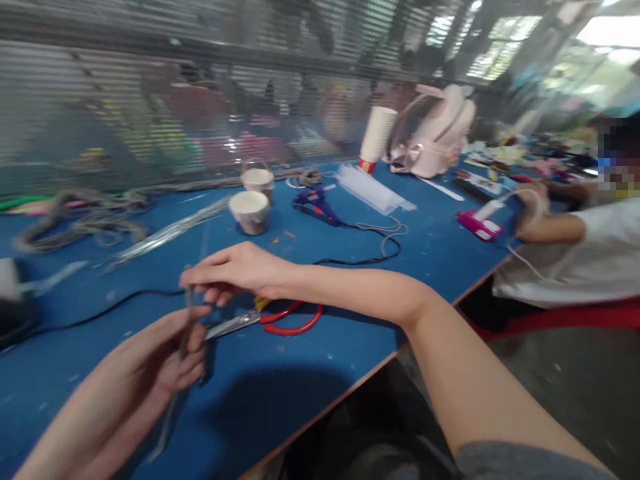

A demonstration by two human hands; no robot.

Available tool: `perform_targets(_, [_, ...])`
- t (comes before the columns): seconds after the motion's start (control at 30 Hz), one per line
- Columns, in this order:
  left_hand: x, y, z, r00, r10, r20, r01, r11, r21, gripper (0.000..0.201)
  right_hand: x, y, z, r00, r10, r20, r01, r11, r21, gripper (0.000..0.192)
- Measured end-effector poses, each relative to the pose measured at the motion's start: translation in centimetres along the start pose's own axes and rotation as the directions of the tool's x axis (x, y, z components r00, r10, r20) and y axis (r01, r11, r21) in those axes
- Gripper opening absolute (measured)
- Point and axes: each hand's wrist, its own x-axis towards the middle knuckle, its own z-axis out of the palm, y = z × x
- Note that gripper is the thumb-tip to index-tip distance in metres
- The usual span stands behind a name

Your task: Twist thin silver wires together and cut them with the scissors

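A thin grey cord (167, 420) runs upward through both hands, slightly blurred by motion. My left hand (173, 357) is closed around its middle, palm up, and its lower end hangs free. Above it, my right hand (240, 270) pinches the cord's upper end between thumb and fingers. A faint, clear thin piece rises above my right fingertips; I cannot make out what it is. Beside my hands lie scissors (295, 323) with red handles, their blades pointing at my left fingers. Something yellow next to them is partly hidden under my right wrist.
Two paper cups (250, 212) stand behind my hands, near a blue glue gun (317, 203) with a black cable. Clear sticks (173, 233), grey cord bundles (75, 217), stacked cups (379, 133) and a pink backpack (440, 133) line the back. At right, another person's arm (555, 227) rests on the table.
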Motion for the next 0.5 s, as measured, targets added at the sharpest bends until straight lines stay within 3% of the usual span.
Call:
perform_targets(0.07, [-0.4,0.0,0.6,0.988,0.033,0.148,-0.03,0.999,-0.027,0.014,-0.4,0.2,-0.2,0.998,0.029,-0.054,-0.028,1.0,0.005,0.012])
perform_targets(0.13, [-0.2,-0.3,0.7,0.975,0.053,0.216,-0.041,0.997,-0.058,0.009,-0.5,0.5,-0.5,0.998,0.023,-0.066,-0.023,1.0,0.009,0.013])
perform_targets(0.27, [0.8,-1.3,0.4,0.962,0.067,0.264,-0.033,0.991,-0.132,0.007,-0.4,1.4,-0.9,0.998,0.05,-0.04,-0.049,0.998,0.032,0.016])
perform_targets(0.5, [0.8,-1.4,0.4,0.945,0.088,0.315,-0.066,0.995,-0.08,0.014,-1.1,1.1,-0.7,0.994,0.09,-0.059,-0.09,0.996,0.008,0.021])
